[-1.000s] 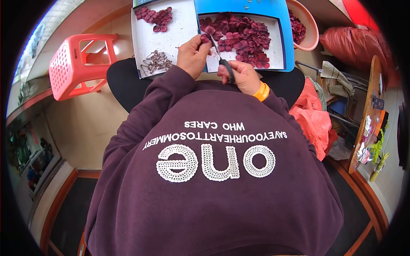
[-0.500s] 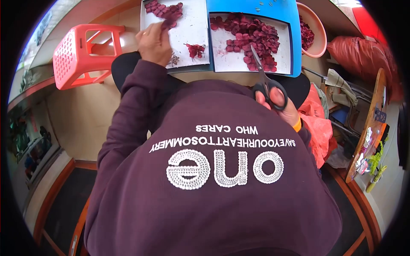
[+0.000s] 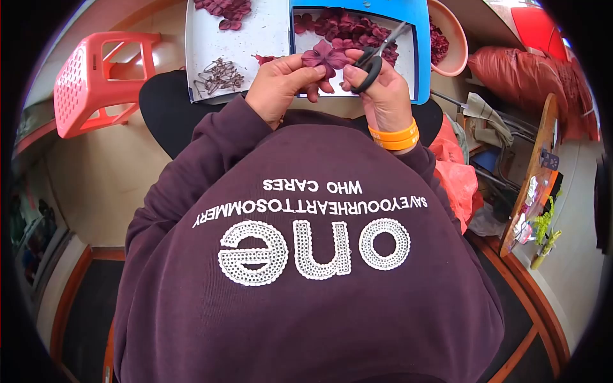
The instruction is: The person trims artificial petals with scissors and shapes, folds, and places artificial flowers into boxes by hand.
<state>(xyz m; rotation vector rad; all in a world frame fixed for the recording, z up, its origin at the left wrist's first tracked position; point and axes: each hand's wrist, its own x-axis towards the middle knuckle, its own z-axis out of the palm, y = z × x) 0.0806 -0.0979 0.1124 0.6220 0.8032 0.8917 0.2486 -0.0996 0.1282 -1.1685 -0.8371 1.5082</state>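
My left hand [image 3: 281, 84] pinches the left edge of a dark red flower [image 3: 325, 57] with spread petals, held up above the boxes. My right hand [image 3: 388, 96] is closed around the black-handled scissors [image 3: 368, 71], whose blades point up and to the right. Its fingertips are at the flower's right edge; whether they grip it too, I cannot tell. Behind my hands, a heap of dark red petal pieces [image 3: 345, 29] lies in the right-hand box [image 3: 418, 64]. The white left-hand box [image 3: 255, 39] holds more petal pieces [image 3: 231, 11] and a tangle of thin brown stems [image 3: 219, 78].
A pink plastic stool [image 3: 80, 89] stands on the left. Beyond the right-hand box is a pink basin [image 3: 460, 48] with more dark red pieces in it. Red plastic bags [image 3: 517, 83] and a wooden board [image 3: 533, 172] are further right.
My left hand has moved right from the white box to the front of the boxes and now holds a flower. My right hand has raised the scissors beside it. The view has shifted slightly.
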